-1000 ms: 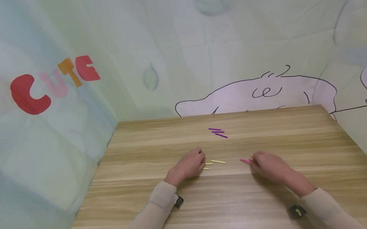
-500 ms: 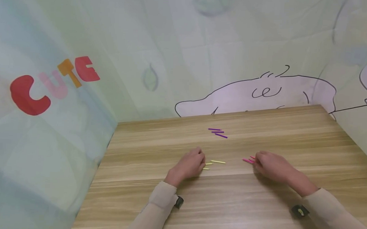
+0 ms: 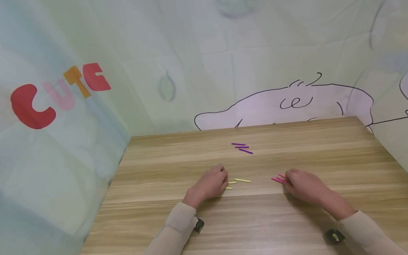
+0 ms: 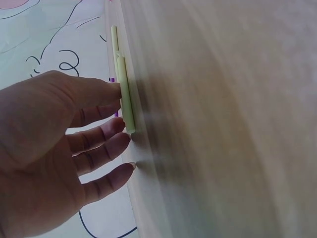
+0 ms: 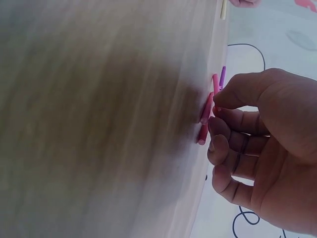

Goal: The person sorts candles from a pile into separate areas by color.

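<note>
My left hand [image 3: 210, 183] rests low on the table [image 3: 261, 227] by several thin yellow crayons [image 3: 242, 180]. In the left wrist view, its thumb and forefinger meet at a yellow crayon [image 4: 126, 99], the other fingertips at the wood. On the right, my right hand [image 3: 303, 184] is bent over the pink crayons [image 3: 277, 180], whose ends stick out to its left. The right wrist view shows thumb and forefinger pinching a pink crayon [image 5: 215, 83]; two redder crayons [image 5: 206, 111] lie just below. Three purple crayons [image 3: 242, 147] lie farther back.
A printed cloth backdrop [image 3: 179, 48] stands along the table's back and left sides. Both forearms in pale sleeves [image 3: 365, 230] reach in from the near edge, each with a small black device [image 3: 334, 236] at the wrist.
My right hand has shifted slightly right, the pink crayons moving with it and showing more of their ends. The left hand, yellow crayons and purple crayons have stayed in place.
</note>
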Action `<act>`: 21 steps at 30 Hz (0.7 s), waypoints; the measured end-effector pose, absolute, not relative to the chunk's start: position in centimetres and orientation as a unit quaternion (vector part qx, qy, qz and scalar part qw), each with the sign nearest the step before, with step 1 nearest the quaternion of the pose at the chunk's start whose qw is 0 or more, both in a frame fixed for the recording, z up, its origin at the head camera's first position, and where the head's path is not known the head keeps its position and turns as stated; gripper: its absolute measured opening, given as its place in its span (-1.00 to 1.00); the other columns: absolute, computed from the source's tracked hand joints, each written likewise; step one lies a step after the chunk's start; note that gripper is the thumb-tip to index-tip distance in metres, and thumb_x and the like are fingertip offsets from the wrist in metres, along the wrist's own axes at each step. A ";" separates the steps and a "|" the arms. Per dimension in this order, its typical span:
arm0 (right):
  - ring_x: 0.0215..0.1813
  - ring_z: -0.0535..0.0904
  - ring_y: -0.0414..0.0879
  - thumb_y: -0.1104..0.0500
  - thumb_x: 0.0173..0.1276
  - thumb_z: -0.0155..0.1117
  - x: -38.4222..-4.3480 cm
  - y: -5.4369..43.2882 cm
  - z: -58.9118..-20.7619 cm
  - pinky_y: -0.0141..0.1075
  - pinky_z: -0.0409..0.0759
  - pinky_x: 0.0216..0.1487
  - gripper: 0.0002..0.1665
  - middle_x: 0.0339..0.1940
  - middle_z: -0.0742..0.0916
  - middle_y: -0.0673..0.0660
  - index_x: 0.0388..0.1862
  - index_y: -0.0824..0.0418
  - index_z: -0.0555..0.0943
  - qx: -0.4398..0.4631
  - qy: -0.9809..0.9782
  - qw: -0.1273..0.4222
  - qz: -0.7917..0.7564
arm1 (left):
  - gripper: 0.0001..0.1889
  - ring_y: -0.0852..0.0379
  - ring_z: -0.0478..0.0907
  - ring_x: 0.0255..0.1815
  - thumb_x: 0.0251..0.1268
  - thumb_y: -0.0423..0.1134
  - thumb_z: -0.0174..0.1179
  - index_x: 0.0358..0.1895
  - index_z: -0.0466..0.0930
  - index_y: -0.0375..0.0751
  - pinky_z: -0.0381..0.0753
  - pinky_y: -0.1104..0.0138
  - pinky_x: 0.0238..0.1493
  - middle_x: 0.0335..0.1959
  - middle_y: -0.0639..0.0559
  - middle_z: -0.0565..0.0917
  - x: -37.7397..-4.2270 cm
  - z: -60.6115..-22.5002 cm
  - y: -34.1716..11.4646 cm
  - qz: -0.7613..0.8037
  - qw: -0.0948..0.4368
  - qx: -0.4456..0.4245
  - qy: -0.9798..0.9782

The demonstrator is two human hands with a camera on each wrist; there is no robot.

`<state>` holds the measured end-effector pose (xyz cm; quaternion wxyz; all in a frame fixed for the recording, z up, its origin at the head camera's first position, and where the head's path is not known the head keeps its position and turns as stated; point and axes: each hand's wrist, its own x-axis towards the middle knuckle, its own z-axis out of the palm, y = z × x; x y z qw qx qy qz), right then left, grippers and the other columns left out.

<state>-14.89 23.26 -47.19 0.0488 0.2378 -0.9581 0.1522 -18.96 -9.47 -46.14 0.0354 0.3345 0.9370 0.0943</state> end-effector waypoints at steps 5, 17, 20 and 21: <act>-0.51 0.33 -0.22 0.29 0.23 0.37 -14.7 23.4 -47.2 -0.27 0.42 -0.53 -0.73 -0.56 0.45 -0.10 -0.53 0.08 0.46 0.241 -0.958 0.056 0.149 | -0.89 0.12 0.44 -0.23 0.42 -0.27 0.17 -0.32 0.59 -0.16 0.52 0.28 -0.18 -0.23 0.03 0.47 -18.9 -46.1 -9.5 0.094 0.030 0.336 0.937; -0.52 0.34 -0.20 0.24 0.24 0.38 -14.7 23.3 -47.1 -0.22 0.42 -0.53 -0.72 -0.56 0.44 -0.10 -0.53 0.07 0.45 0.241 -0.956 0.069 0.154 | -0.88 0.12 0.45 -0.25 0.41 -0.27 0.18 -0.34 0.57 -0.15 0.53 0.28 -0.22 -0.23 0.02 0.48 -18.9 -46.4 -9.5 0.088 0.021 0.338 0.937; -0.52 0.35 -0.20 0.24 0.24 0.39 -14.7 23.2 -47.0 -0.21 0.44 -0.52 -0.73 -0.56 0.45 -0.10 -0.52 0.08 0.47 0.245 -0.955 0.075 0.153 | -0.88 0.11 0.45 -0.26 0.42 -0.26 0.18 -0.34 0.57 -0.14 0.53 0.27 -0.23 -0.24 0.02 0.48 -18.9 -46.4 -9.5 0.087 0.017 0.340 0.936; -0.52 0.36 -0.20 0.25 0.24 0.39 -14.8 23.1 -46.9 -0.20 0.44 -0.52 -0.73 -0.56 0.45 -0.10 -0.51 0.08 0.47 0.247 -0.954 0.078 0.153 | -0.87 0.10 0.45 -0.26 0.42 -0.26 0.18 -0.35 0.57 -0.15 0.53 0.27 -0.23 -0.24 0.01 0.48 -18.9 -46.3 -9.5 0.086 0.015 0.341 0.936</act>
